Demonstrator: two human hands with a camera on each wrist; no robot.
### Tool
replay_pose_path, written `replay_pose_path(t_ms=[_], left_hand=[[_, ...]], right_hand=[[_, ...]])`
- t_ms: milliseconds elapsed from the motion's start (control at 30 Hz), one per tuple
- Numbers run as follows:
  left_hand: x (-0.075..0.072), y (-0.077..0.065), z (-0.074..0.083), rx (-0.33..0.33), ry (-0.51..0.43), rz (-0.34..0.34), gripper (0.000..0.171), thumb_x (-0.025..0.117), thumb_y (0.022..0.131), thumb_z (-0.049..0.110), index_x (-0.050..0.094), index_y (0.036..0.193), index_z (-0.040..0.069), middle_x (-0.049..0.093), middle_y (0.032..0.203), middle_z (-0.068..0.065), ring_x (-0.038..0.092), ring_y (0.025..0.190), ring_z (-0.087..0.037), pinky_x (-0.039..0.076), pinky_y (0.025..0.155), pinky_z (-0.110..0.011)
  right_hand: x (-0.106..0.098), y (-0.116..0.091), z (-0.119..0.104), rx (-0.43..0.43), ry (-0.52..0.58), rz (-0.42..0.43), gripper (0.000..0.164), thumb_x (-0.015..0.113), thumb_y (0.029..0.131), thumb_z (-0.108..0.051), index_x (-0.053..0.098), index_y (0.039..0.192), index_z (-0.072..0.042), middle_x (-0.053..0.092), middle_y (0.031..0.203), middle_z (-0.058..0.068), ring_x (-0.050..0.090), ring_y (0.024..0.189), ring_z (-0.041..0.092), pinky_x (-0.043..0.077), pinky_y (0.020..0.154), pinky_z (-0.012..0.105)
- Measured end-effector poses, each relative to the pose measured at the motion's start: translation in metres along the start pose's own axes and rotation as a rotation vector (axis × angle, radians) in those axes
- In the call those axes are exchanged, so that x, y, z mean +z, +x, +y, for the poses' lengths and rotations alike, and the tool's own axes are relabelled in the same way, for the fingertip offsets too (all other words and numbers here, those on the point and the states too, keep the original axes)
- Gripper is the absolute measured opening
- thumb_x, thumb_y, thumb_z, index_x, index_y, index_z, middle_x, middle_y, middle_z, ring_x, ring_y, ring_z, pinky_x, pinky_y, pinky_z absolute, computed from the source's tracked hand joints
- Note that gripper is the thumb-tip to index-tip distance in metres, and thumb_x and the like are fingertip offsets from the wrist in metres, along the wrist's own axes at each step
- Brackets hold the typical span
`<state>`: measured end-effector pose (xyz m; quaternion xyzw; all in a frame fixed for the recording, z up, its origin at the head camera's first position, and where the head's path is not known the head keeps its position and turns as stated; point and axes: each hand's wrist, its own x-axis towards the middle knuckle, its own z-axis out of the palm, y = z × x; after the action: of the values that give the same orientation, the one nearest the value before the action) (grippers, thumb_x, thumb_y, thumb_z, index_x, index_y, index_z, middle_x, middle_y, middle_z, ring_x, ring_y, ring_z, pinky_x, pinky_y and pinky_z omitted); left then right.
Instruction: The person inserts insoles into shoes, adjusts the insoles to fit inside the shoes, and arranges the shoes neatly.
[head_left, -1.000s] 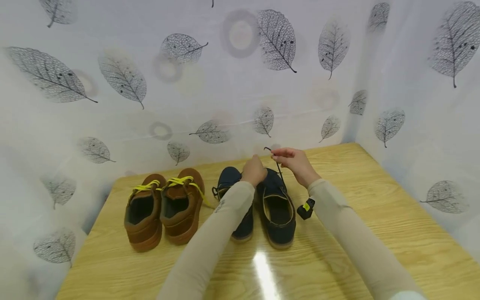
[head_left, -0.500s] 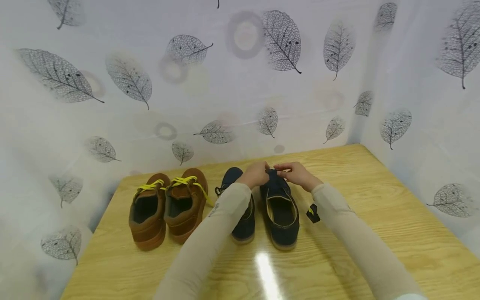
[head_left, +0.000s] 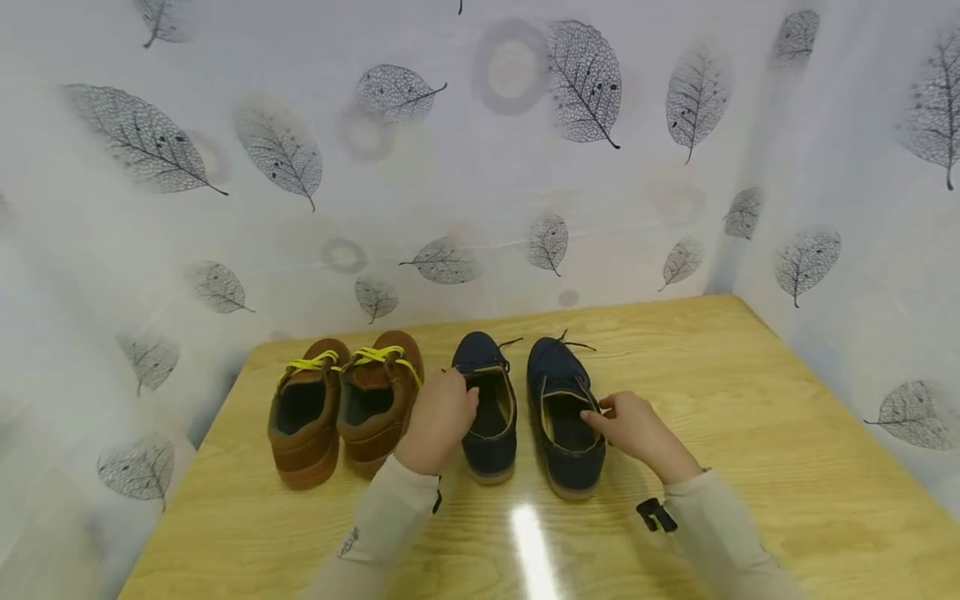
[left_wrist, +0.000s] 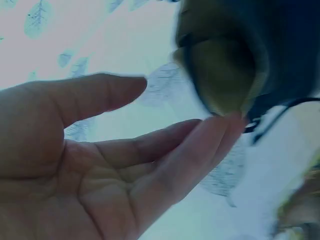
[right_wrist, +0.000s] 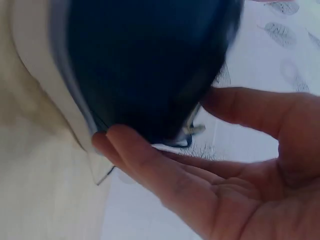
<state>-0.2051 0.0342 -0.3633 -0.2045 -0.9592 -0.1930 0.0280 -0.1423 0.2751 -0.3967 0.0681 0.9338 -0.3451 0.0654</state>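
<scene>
Two navy lace-up shoes stand side by side, toes toward the back. My left hand (head_left: 442,421) is at the left side of the left navy shoe (head_left: 489,462). In the left wrist view its straight fingers touch the collar of that navy shoe (left_wrist: 295,45), thumb apart. My right hand (head_left: 637,429) is at the outer side of the right navy shoe (head_left: 576,477), thumb over the opening. The right wrist view has its extended fingers against the navy shoe (right_wrist: 145,65), thumb near the opposite edge. Dark lace ends (head_left: 577,343) stick out at the right shoe's toe.
A pair of brown shoes with yellow laces, the left brown shoe (head_left: 303,454) and right brown shoe (head_left: 375,437), stands to the left on the wooden table (head_left: 750,417). A leaf-patterned curtain (head_left: 480,192) hangs behind and at both sides.
My right hand has let go of the right shoe's lace. Both hands have moved back from the toe, the left to the left shoe's side, the right to the right shoe's opening.
</scene>
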Motion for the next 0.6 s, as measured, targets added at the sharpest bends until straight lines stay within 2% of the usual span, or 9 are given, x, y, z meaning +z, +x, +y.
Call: replay_pose_path(t_ms=[100, 233, 367, 600], left_hand=[[0.011, -0.006, -0.009, -0.074, -0.032, -0.041, 0.028, 0.06, 0.094, 0.014, 0.06, 0.07, 0.0, 0.055, 0.064, -0.009, 0.055, 0.056, -0.021, 0.045, 0.051, -0.032], [0.025, -0.01, -0.018, -0.109, -0.095, -0.055, 0.036, 0.062, 0.093, 0.014, 0.053, 0.06, 0.005, 0.046, 0.055, -0.003, 0.047, 0.047, -0.016, 0.037, 0.045, -0.026], [0.036, -0.012, -0.023, -0.144, -0.163, -0.073, 0.036, 0.062, 0.092, 0.009, 0.051, 0.058, 0.006, 0.04, 0.054, 0.0, 0.041, 0.045, -0.014, 0.032, 0.043, -0.024], [0.042, -0.007, -0.028, -0.212, -0.248, -0.059, 0.028, 0.058, 0.087, 0.0, 0.051, 0.06, 0.004, 0.041, 0.058, -0.003, 0.041, 0.05, -0.016, 0.033, 0.046, -0.026]], right_hand=[[0.009, -0.006, 0.0, 0.016, 0.012, 0.042, 0.045, 0.059, 0.095, -0.015, 0.052, 0.12, 0.022, 0.062, 0.106, 0.035, 0.068, 0.082, 0.032, 0.054, 0.07, 0.042], [0.015, -0.009, -0.003, 0.016, 0.019, 0.103, 0.038, 0.061, 0.092, -0.008, 0.056, 0.115, 0.022, 0.063, 0.104, 0.035, 0.068, 0.083, 0.035, 0.055, 0.069, 0.041], [0.017, -0.008, -0.003, 0.028, 0.058, 0.122, 0.036, 0.061, 0.09, -0.004, 0.056, 0.113, 0.023, 0.064, 0.103, 0.035, 0.069, 0.08, 0.034, 0.056, 0.068, 0.039], [0.018, 0.002, 0.002, 0.048, 0.092, 0.144, 0.035, 0.057, 0.089, -0.003, 0.057, 0.113, 0.022, 0.063, 0.105, 0.035, 0.069, 0.071, 0.029, 0.056, 0.063, 0.036]])
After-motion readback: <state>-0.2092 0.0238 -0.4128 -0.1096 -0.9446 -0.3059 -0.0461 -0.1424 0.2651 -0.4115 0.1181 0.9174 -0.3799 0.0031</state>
